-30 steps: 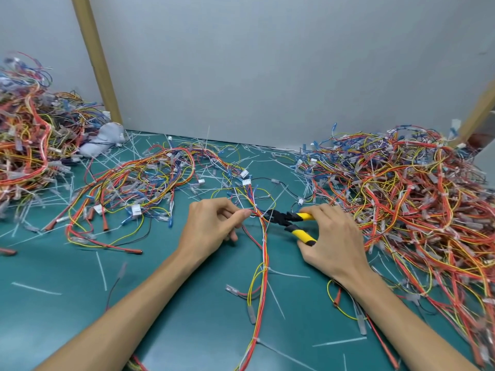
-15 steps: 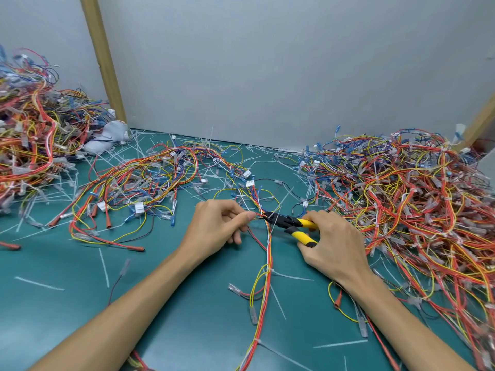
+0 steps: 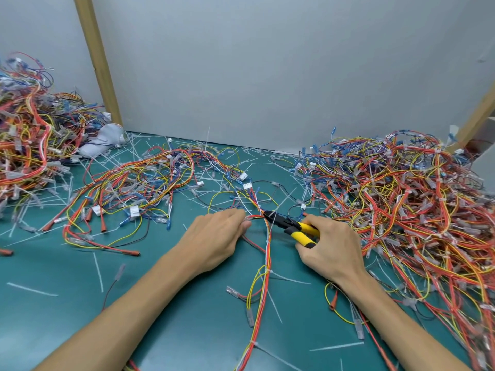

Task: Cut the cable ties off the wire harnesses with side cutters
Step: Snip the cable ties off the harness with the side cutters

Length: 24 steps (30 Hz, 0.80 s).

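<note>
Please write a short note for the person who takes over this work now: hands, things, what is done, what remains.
Left hand pinches the wire harness beside the cutter tip. Right hand grips the side cutters, tip at the bundle.
Done: cut tie pieces litter the green mat.
Left: at least three cable ties lower on this harness; large pile on the right looks still tied.

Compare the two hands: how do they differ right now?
The left hand pinches the wire harness in its fingertips; the right hand grips the yellow-handled side cutters. The left hand touches wires directly; the right hand reaches them only through the cutters' black tip. Both are bare.
</note>
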Available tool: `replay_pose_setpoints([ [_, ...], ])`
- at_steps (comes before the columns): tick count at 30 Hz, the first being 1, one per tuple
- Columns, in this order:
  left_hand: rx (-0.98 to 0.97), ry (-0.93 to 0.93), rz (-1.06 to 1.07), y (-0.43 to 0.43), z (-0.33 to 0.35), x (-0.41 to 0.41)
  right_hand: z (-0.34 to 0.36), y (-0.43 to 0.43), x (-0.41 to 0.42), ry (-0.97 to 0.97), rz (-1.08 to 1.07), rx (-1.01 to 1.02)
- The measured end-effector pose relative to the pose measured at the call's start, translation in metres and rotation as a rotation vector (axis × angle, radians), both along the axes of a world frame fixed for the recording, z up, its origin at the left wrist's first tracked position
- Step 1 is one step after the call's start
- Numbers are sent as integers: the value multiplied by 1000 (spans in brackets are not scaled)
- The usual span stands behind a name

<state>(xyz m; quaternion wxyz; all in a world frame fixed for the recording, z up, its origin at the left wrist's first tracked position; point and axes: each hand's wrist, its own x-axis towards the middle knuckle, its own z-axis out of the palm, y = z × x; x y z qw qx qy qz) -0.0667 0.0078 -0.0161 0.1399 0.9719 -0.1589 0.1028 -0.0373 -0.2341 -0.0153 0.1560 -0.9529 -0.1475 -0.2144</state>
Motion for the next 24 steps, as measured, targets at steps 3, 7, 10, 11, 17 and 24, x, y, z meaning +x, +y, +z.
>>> replay_pose_setpoints([
  [3, -27, 6, -4, 0, -1, -1, -2, 0, 1, -9, 5, -16],
  [7, -107, 28, 27, 3, -3, 2, -2, -1, 3, -30, 34, -43],
  [10, -126, 7, 30, 3, -4, 2, -2, -2, 3, -37, 52, -42],
  [11, -124, -4, 27, 3, -4, 2, -2, -2, 3, -37, 54, -42],
  [17, -141, -41, 0, 4, -3, 1, 0, -1, 0, -27, 52, -61],
  [24, -150, -27, 5, 5, -3, 1, 3, 1, -2, -30, 26, -109],
])
